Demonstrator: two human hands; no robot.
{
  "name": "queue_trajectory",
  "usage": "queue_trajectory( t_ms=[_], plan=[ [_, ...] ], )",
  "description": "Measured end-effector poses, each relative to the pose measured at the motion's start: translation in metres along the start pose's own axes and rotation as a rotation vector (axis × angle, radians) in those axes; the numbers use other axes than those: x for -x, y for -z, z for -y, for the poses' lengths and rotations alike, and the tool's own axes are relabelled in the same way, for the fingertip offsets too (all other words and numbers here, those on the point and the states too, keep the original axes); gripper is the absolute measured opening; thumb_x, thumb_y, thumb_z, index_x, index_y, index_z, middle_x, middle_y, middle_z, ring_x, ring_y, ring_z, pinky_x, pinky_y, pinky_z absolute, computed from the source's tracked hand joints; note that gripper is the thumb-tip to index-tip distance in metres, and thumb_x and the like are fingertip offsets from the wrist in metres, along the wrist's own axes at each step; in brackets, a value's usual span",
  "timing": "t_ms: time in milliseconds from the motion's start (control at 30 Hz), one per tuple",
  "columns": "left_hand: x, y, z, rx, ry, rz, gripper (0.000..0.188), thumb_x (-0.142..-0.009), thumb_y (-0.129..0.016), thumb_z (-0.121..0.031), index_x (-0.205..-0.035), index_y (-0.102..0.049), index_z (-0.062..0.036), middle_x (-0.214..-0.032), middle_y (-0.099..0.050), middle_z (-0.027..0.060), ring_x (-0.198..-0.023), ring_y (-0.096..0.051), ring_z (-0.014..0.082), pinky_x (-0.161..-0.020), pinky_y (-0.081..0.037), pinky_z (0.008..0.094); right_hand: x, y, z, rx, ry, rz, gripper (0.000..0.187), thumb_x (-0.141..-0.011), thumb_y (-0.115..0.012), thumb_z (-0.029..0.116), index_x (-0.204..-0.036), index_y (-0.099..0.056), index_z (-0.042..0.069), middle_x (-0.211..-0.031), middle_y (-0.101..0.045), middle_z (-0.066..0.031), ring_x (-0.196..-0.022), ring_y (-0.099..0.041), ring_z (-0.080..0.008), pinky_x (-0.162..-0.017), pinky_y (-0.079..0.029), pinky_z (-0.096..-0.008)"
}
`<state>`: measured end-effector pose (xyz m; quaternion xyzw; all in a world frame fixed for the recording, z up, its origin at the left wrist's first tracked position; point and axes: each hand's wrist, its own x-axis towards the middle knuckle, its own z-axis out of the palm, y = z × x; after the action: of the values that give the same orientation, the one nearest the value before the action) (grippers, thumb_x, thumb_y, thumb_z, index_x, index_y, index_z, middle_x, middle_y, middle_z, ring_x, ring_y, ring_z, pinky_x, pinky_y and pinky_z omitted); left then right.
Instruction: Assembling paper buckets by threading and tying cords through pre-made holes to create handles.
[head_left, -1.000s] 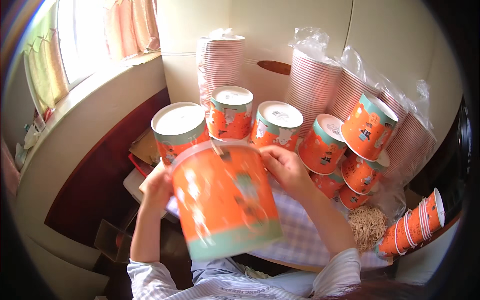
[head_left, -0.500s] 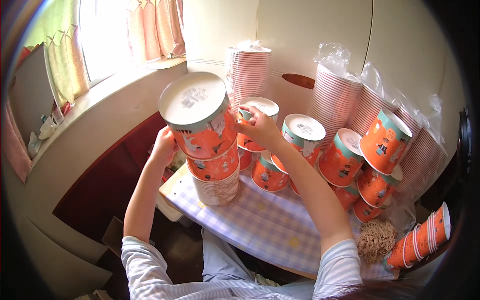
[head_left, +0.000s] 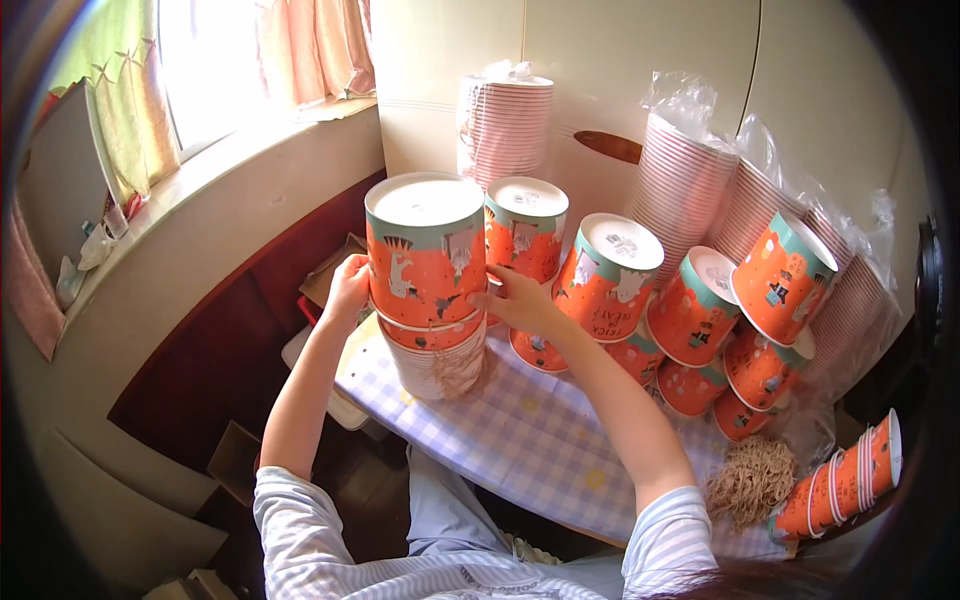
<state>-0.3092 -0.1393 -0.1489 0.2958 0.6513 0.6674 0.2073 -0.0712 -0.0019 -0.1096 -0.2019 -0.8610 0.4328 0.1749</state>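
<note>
An upside-down orange and teal paper bucket (head_left: 420, 260) stands over a nested stack of buckets (head_left: 428, 362) at the table's left end. Strands of brown shredded paper hang down the stack's side. My left hand (head_left: 345, 288) grips the bucket's left side, its fingers partly hidden behind it. My right hand (head_left: 520, 302) holds the opposite side near the lower rim. Just behind stands another upturned bucket (head_left: 527, 235), and a similar bucket (head_left: 610, 265) leans to the right of it.
More upturned buckets (head_left: 692, 305) are piled toward the right. Tall stacks of cups in plastic film (head_left: 680, 190) line the wall. Brown shredded paper (head_left: 752, 482) and a tilted bucket stack (head_left: 840, 478) lie at the right end of the checked tablecloth (head_left: 520, 440).
My hands have brought the bucket down over the stack and turned it from tilted to nearly upright. The second bucket in the stack is now mostly covered. The view has shifted slightly.
</note>
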Motion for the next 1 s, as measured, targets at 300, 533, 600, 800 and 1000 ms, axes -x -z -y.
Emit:
queue_trajectory(
  t_ms=[300,533,600,800,1000],
  plan=[
    [0.019,-0.002,0.025,0.088,-0.160,0.109,0.047,-0.095,-0.030,-0.038,-0.112,-0.051,0.0000,-0.110,-0.053,0.0070,-0.103,-0.046,0.0140,-0.091,-0.034,0.0264,0.007,-0.014,-0.012,0.001,0.049,-0.009,0.069,-0.076,-0.065,0.040,-0.129,-0.037,0.007,-0.087,-0.060,-0.0077,-0.080,-0.056,-0.0147,-0.071,-0.046,-0.0297],
    [0.021,0.000,0.049,-0.038,-0.216,0.128,0.063,-0.091,-0.026,-0.053,-0.130,-0.036,-0.0042,-0.129,-0.041,0.0086,-0.118,-0.038,0.0184,-0.098,-0.029,0.0309,0.005,-0.018,-0.022,0.006,0.061,-0.023,0.067,-0.077,-0.064,0.038,-0.131,-0.037,0.007,-0.080,-0.058,-0.0045,-0.072,-0.053,-0.0111,-0.064,-0.043,-0.0268],
    [0.024,-0.007,0.048,0.006,-0.266,0.073,0.054,-0.094,-0.024,-0.045,-0.118,-0.043,0.0002,-0.118,-0.046,0.0111,-0.111,-0.040,0.0180,-0.096,-0.029,0.0294,0.003,-0.019,-0.027,-0.007,0.062,-0.023,0.068,-0.077,-0.064,0.038,-0.131,-0.037,0.008,-0.077,-0.057,-0.0038,-0.070,-0.052,-0.0103,-0.062,-0.043,-0.0261],
    [0.021,-0.015,0.057,0.095,-0.297,0.021,0.054,-0.094,-0.023,-0.044,-0.114,-0.046,0.0000,-0.113,-0.048,0.0128,-0.106,-0.043,0.0187,-0.094,-0.031,0.0297,0.002,-0.022,-0.034,0.003,0.028,-0.008,0.070,-0.075,-0.062,0.046,-0.131,-0.036,0.012,-0.091,-0.055,-0.0084,-0.085,-0.052,-0.0182,-0.073,-0.042,-0.0308],
    [0.017,-0.015,0.068,0.091,-0.332,-0.025,0.053,-0.094,-0.023,-0.044,-0.107,-0.049,0.0007,-0.106,-0.053,0.0127,-0.100,-0.047,0.0192,-0.090,-0.034,0.0301,0.006,-0.026,-0.033,0.033,-0.041,-0.003,0.075,-0.073,-0.059,0.055,-0.132,-0.035,0.015,-0.102,-0.060,-0.0144,-0.097,-0.057,-0.0285,-0.081,-0.043,-0.0380]
  ],
)
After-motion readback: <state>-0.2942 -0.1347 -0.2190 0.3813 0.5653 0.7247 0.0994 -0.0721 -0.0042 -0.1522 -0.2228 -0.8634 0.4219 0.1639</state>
